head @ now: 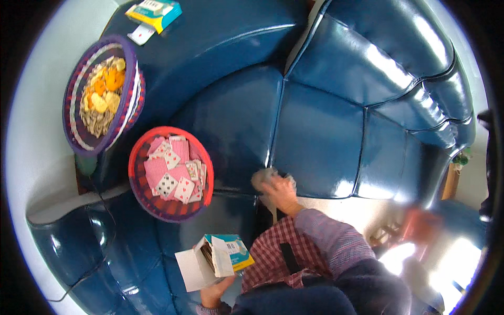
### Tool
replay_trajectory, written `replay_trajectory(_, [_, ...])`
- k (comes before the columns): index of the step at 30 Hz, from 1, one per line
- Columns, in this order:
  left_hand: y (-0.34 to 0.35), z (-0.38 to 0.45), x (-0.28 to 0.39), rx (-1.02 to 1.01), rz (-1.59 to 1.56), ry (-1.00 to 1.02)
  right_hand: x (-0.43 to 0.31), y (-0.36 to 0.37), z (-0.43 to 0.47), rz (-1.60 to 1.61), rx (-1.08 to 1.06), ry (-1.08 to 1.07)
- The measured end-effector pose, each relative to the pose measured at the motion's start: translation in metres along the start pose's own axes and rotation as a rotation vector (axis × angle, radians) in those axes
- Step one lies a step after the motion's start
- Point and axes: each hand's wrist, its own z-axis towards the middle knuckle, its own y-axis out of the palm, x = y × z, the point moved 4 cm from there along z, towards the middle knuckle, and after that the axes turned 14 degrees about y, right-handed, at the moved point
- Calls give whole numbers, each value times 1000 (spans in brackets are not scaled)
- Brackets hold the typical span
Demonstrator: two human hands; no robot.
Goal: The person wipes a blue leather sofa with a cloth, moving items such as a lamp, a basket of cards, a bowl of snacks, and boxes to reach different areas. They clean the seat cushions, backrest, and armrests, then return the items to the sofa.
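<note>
My left hand [214, 293] grips an opened teal, white and yellow cardboard box [240, 252] from below. Its flaps stand out, and something brownish shows inside. My right hand [281, 193] is pressed over a greyish cloth-like item [262, 179] at the front edge of the blue sofa seat [315, 138]; motion blurs both. To the left of that hand, a red-rimmed basket [210, 173] resting on the sofa is full of loose playing cards [165, 185], some face up, others showing pink backs.
A purple-rimmed woven basket [71, 114] of orange and yellow snacks over seed-like pieces stands at the far left. Beyond it are another teal and yellow box [157, 13] and a playing card [141, 34]. A dark cord [92, 271] runs across the left sofa section. A blurred red stool-like object [421, 228] stands at right.
</note>
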Motion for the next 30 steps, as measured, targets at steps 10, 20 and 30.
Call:
replay_trajectory(10, [57, 46, 17, -137, 155, -165, 54, -35, 172, 102, 226, 253])
replay_trajectory(20, [146, 104, 51, -314, 264, -175, 336, -74, 165, -32, 404, 911])
replay_trajectory(30, [224, 137, 116, -403, 198, -18, 288, -17, -189, 198, 209, 1138])
